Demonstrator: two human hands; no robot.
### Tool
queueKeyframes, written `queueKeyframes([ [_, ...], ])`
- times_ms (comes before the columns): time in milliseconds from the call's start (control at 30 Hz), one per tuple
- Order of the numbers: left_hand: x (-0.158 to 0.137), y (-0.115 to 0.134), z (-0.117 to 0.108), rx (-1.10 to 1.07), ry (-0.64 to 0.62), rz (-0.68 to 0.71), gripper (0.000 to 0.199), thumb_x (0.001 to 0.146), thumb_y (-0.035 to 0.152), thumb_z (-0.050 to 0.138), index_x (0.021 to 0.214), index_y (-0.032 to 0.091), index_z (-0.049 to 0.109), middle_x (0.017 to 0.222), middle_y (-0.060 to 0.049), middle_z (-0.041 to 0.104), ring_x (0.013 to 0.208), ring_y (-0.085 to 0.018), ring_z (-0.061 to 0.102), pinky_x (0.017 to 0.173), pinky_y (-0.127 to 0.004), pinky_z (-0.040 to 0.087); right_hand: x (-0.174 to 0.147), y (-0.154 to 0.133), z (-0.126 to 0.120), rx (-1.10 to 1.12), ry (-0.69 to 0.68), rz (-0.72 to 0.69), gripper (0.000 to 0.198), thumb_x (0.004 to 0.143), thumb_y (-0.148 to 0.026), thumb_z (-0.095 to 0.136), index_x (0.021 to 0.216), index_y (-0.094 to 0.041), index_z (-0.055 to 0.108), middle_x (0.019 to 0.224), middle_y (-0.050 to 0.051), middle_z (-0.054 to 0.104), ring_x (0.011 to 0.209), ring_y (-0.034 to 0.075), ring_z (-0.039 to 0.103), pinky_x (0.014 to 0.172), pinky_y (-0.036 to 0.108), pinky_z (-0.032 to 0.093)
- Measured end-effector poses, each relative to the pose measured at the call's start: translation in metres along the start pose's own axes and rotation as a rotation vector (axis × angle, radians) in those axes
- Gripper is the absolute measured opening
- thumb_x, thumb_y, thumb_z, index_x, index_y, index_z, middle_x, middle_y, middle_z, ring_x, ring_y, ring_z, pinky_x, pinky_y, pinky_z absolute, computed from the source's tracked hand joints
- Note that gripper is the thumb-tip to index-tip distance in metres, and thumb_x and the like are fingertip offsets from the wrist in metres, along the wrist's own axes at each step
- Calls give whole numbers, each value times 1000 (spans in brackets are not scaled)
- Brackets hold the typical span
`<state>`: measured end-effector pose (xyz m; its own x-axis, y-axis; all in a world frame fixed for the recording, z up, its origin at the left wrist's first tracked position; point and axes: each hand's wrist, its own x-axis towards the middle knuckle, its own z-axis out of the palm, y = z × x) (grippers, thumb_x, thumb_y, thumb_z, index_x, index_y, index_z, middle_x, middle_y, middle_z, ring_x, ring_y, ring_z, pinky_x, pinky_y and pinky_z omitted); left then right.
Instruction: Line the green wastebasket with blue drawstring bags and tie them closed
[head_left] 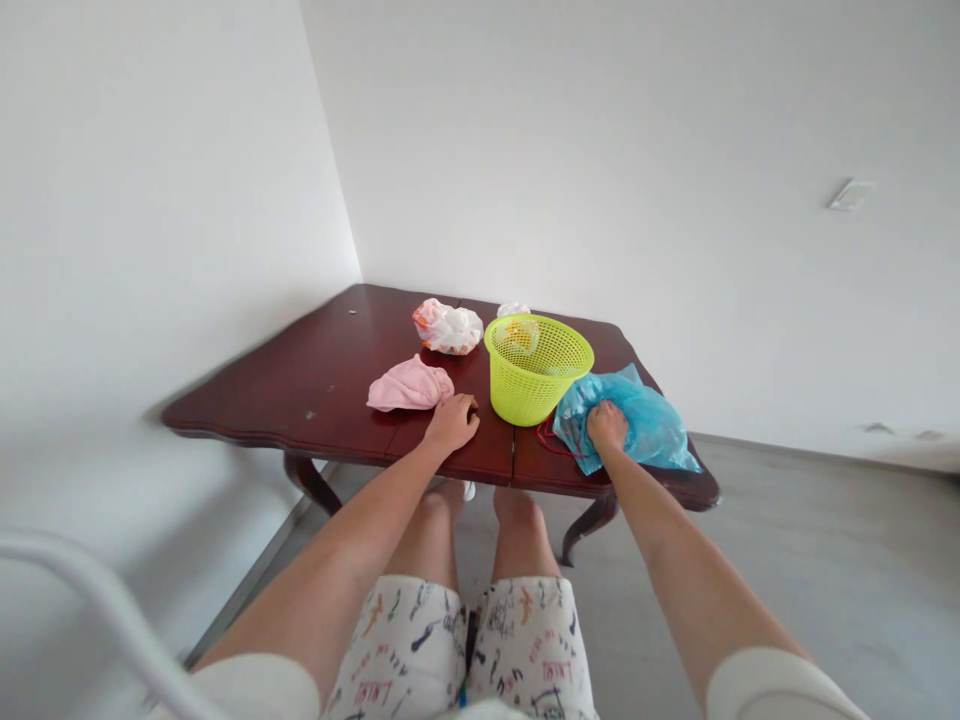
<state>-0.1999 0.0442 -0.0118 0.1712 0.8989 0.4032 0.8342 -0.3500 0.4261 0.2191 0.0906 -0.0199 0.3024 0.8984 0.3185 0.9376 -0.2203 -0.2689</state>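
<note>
My left hand point(452, 422) rests near the table's front edge, fingers loosely curled with a gap at the thumb and nothing visible in them. Just behind it, touching or almost touching its knuckles, lies a crumpled pink cloth point(409, 384). At the right, my right hand point(608, 426) is closed on a blue plastic bag point(656, 425), its fingertips hidden in the folds. Red drawstrings point(551, 440) trail from the bag's left side. Between my hands stands a yellow-green plastic basket point(525, 392), upright, with a clear packet holding something yellow point(519, 335) seen in it.
Behind the cloth sits a white plastic bag with pink and orange parts point(450, 329). Another clear plastic bundle point(513, 310) lies behind the basket. The dark red wooden table point(285, 370) meets white walls. My knees are at its front edge; a white cable point(97, 600) crosses lower left.
</note>
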Motion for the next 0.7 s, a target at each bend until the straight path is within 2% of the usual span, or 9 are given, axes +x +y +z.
queueKeyframes([
  [67, 1, 0, -1, -2, -4, 0, 23, 100, 14, 68, 121, 21, 76, 132, -14, 83, 130, -34, 76, 122, -51, 54, -1, 0, -1, 27, 22, -13, 43, 116, -23, 40, 124, -12, 81, 143, 27, 77, 132, 36, 70, 114, 44, 47],
  [167, 2, -1, 0, -1, -7, -2, 23, 100, 14, 68, 121, 21, 76, 132, -15, 83, 131, -36, 75, 122, -53, 54, -1, -1, -3, 80, 67, -47, 45, 117, -26, 35, 124, -14, 78, 165, 27, 66, 144, 38, 62, 123, 48, 41],
  [233, 2, -2, 1, 0, -9, 0, 24, 100, 15, 67, 122, 20, 76, 134, -15, 82, 132, -37, 75, 122, -54, 53, -2, -1, -5, 125, 90, -79, 44, 118, -28, 33, 122, -17, 76, 168, 25, 64, 146, 37, 58, 125, 48, 39],
  [367, 2, -5, 4, -3, -18, -8, 24, 101, 16, 67, 123, 20, 76, 135, -15, 82, 132, -36, 75, 123, -53, 53, -5, 1, -11, 229, 127, -99, 41, 119, -35, 31, 111, -20, 68, 133, 22, 73, 124, 34, 61, 113, 46, 44],
  [533, 2, -8, 5, -10, -24, -9, 24, 103, 17, 67, 124, 21, 76, 136, -16, 81, 134, -36, 74, 124, -53, 52, -7, 5, -23, 380, 171, -47, 55, 122, -47, 13, 101, -23, 58, 100, 12, 68, 93, 25, 54, 92, 40, 45],
  [633, 2, -9, 6, -11, -27, 4, 24, 102, 17, 67, 125, 20, 75, 137, -16, 81, 135, -36, 74, 124, -53, 52, -6, 0, -31, 474, 162, -27, 60, 121, -53, 12, 108, -22, 63, 102, 12, 72, 90, 26, 57, 89, 40, 47],
  [700, 3, -10, 6, -12, -31, 8, 24, 102, 17, 67, 125, 20, 75, 136, -16, 81, 133, -36, 74, 123, -54, 52, -12, -7, -32, 528, 115, -49, 61, 119, -63, 26, 119, -21, 69, 117, 16, 78, 105, 31, 67, 97, 42, 50],
])
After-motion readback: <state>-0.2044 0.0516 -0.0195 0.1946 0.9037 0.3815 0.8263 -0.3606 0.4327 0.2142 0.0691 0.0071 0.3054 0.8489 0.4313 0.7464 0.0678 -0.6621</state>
